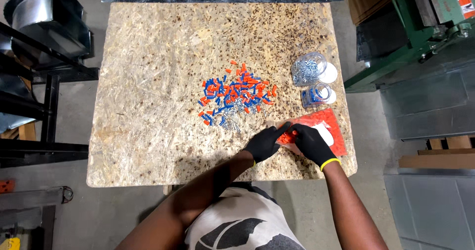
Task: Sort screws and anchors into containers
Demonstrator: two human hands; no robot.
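Note:
Both my hands wear black gloves and meet at the near right of a chipboard table (pixel 148 106). My left hand (pixel 265 142) and my right hand (pixel 310 142) pinch the open end of a clear plastic bag (pixel 329 124) filled with small orange pieces; the bag lies flat with a white label on it. A mixed pile (pixel 236 95) of small orange and blue plastic pieces and silver screws is spread over the middle of the table, just beyond my left hand.
Two clear plastic jars lie on their sides with white lids at the right edge: one (pixel 310 70) holds silver screws, the other (pixel 316 95) holds blue pieces. A green machine (pixel 425 17) stands to the right, metal ducting (pixel 34 12) to the left.

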